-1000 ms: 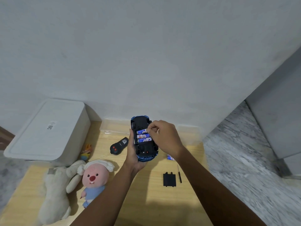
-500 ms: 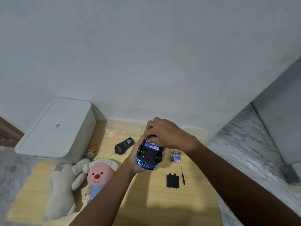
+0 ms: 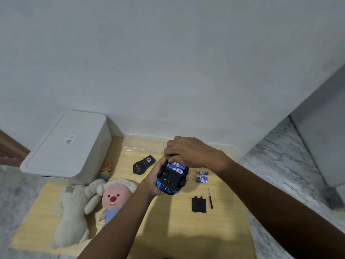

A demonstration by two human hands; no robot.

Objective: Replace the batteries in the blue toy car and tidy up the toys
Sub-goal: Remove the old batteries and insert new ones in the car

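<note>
Glossy blue plastic car (image 3: pixel 169 186) — matt wood-grain mat (image 3: pixel 186 230), fuzzy cloth rabbit (image 3: pixel 71 212).

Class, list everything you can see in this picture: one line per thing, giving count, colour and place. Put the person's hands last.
toy car: 1, blue, upside down in left hand
batteries in car: 2 visible, blue-white
loose batteries: 2, blue-white, on mat right of car
battery cover: 1, black, mat
screwdriver: 1, black, beside cover
remote: 1, black, mat
plush rabbit: 1, cream
plush doll: 1, pink
storage box: 1, white, left
left hand: holds car
right hand: at batteries
</note>
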